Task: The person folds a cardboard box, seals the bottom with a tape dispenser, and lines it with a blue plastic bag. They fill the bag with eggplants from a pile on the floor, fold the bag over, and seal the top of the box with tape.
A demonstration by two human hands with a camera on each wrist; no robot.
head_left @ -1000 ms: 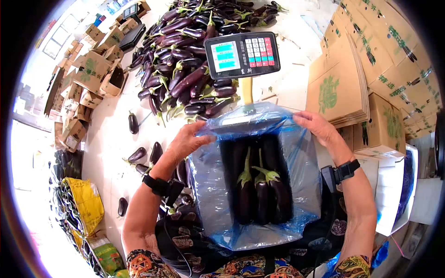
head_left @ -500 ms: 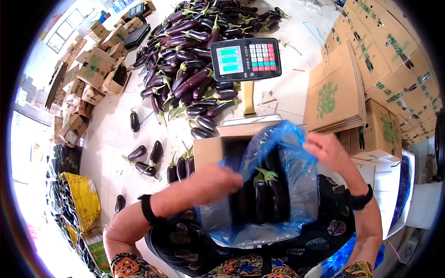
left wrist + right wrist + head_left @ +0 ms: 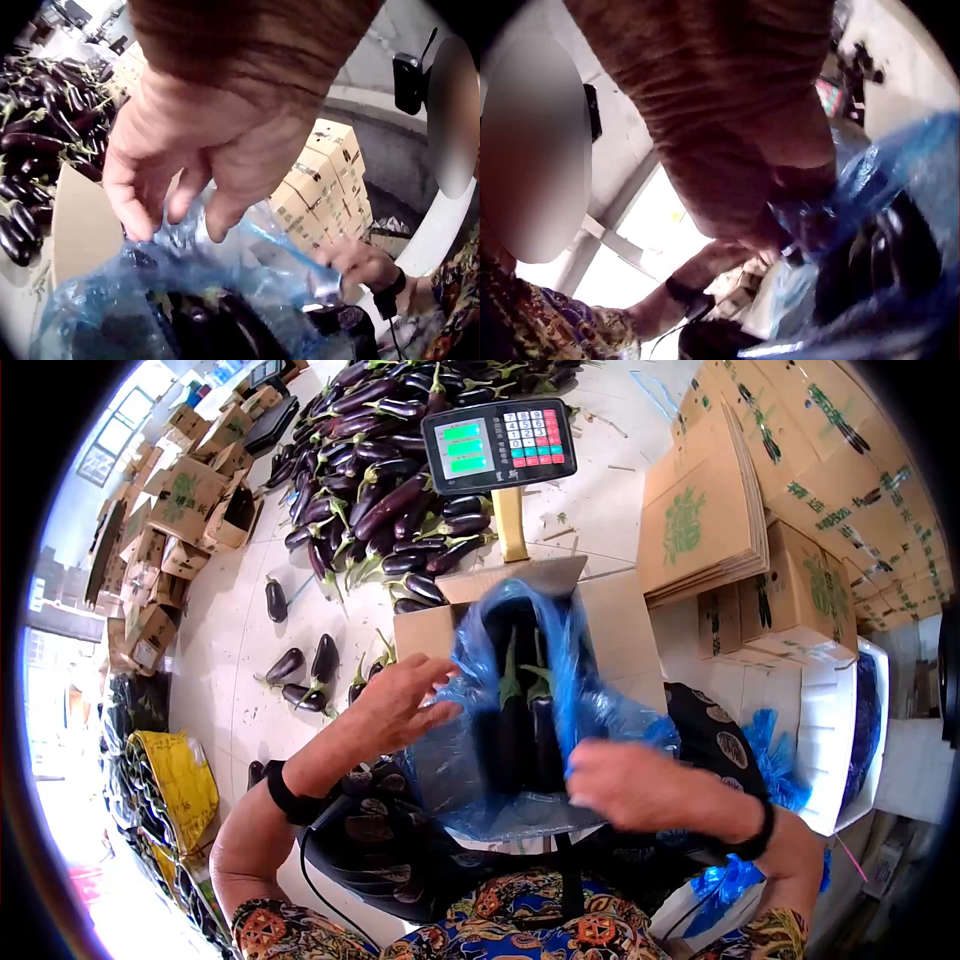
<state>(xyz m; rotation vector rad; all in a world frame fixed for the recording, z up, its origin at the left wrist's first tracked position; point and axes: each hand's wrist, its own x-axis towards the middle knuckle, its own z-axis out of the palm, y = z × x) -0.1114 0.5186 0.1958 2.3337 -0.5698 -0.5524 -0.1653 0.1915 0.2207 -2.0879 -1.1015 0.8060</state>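
Right hand [image 3: 625, 785] has a pinch of the blue plastic liner [image 3: 440, 770] at its right side, fingers curled in on it, though it's a bit blurry in the head view. Left hand [image 3: 400, 700] is loose — fingers apart and slightly bent, tips right by the liner's left edge, and I can't tell if they're actually touching it. Closest in you've got the patterned shirt [image 3: 540, 915] and dark printed cloth over the legs, with the open carton [image 3: 622, 630] just past that. The liner sits inside it, bunched up around the eggplants in the carton [image 3: 542, 735], green stems pointing away from the person. Carton flaps are folded out at the far end and both sides. Over to the right there's a white foam box [image 3: 845, 745], and on the left a yellow sack [image 3: 185, 775]. A few loose eggplants [image 3: 323, 660] lie on the tiles to the left. Beyond the carton is the scale display [image 3: 500, 446] on its post, lit green — then the big eggplant pile [image 3: 370, 470] behind it. Flattened cardboard [image 3: 695, 525] leans on the right, more boxes [image 3: 185, 500] far left.
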